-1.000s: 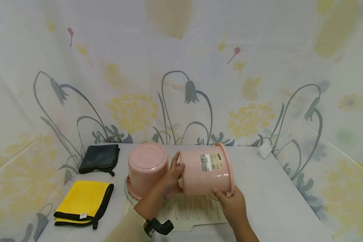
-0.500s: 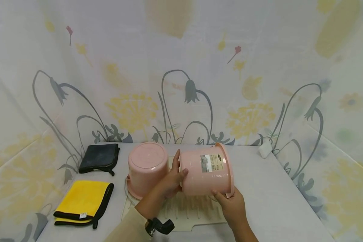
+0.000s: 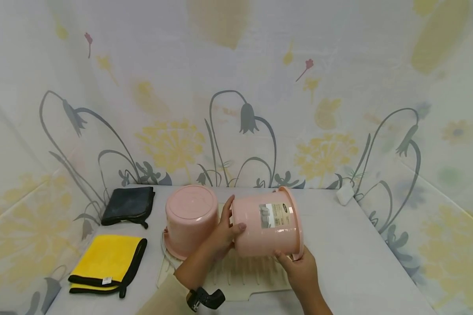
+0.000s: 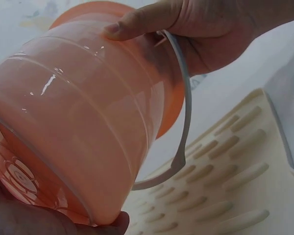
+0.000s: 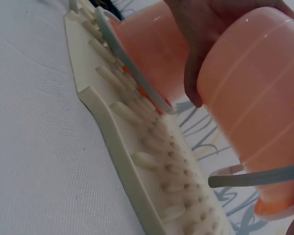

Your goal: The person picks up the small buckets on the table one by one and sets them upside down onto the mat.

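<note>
A pink plastic bucket (image 3: 262, 234) with a paper label lies tipped on its side in both hands, its open end to the right. My left hand (image 3: 218, 238) grips the bucket at its base, the thumb on the wall. At the rim, my right hand (image 3: 301, 271) pinches the lower edge, thumb outside. The bucket's grey handle (image 4: 186, 107) hangs down in the left wrist view. To the left, a second pink bucket (image 3: 191, 218) stands upside down on a cream drying rack with pegs (image 3: 240, 284), partly behind my left arm.
A folded yellow cloth (image 3: 106, 258) with black edging lies on the white table (image 3: 362, 271) at the left. Behind it is a folded dark cloth (image 3: 128, 204). A small white object (image 3: 344, 194) sits at the back right corner. A patterned curtain (image 3: 236, 65) encloses the table.
My left thumb has slid lower on the bucket's wall. The held bucket has shifted slightly left and down, turning a little with both hands. The second bucket stays on the rack.
</note>
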`<action>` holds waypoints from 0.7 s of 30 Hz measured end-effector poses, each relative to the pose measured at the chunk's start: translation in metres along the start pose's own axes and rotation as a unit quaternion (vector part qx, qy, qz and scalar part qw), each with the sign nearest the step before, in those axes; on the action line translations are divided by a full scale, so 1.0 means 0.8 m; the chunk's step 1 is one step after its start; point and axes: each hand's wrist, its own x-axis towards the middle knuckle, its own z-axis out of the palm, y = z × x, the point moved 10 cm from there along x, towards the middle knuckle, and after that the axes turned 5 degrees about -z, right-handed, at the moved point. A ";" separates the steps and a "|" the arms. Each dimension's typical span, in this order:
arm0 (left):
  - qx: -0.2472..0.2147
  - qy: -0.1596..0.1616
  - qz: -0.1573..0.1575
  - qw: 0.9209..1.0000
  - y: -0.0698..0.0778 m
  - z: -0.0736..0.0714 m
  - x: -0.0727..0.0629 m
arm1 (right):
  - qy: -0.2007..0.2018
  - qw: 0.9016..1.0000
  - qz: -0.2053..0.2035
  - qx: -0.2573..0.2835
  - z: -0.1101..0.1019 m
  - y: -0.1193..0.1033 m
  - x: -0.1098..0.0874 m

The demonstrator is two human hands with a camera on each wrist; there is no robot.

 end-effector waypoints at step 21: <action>0.088 0.015 0.085 0.992 0.072 -0.004 -0.027 | 0.029 0.992 -0.116 0.026 -0.035 0.002 -0.009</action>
